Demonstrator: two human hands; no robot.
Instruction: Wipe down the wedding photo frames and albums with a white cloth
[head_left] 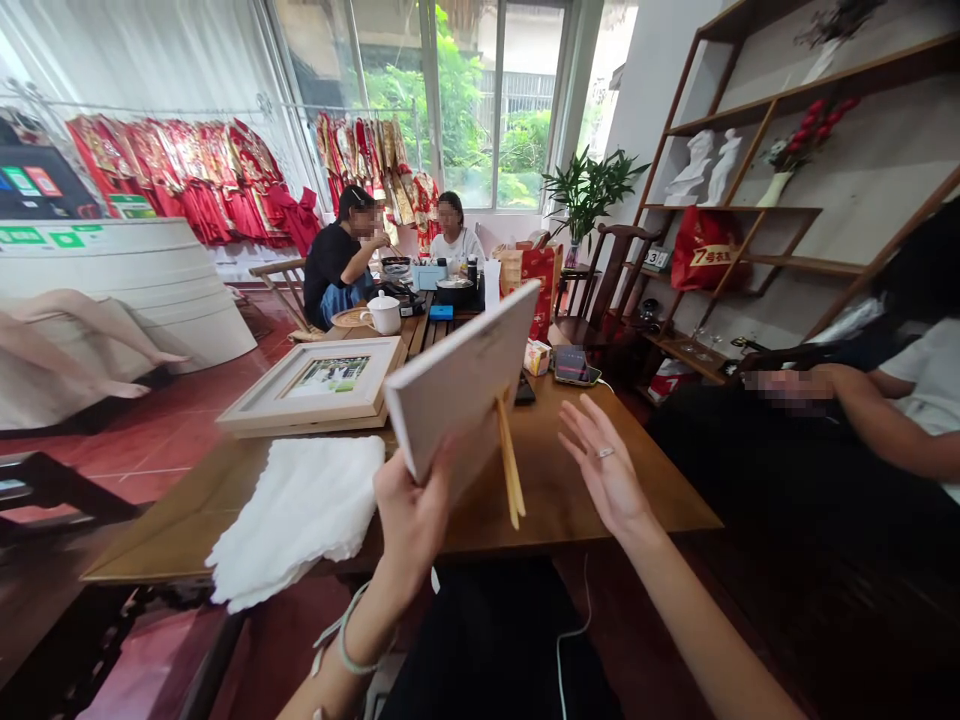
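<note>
My left hand (412, 510) grips the lower edge of a white picture frame (461, 375), held tilted above the wooden table (570, 490) with its back toward me. A wooden stand leg (510, 465) hangs down from the frame's back. My right hand (604, 465) is open, fingers spread, palm facing left, a little to the right of the frame and touching nothing. It wears a ring.
A stack of framed pictures (319, 385) and folded white cloth (300, 515) lie at the table's left. A phone (574, 365) and small box (537, 357) sit farther back. One person (847, 400) sits at right, two others (345, 255) at the far table. Shelves (750, 200) line the right wall.
</note>
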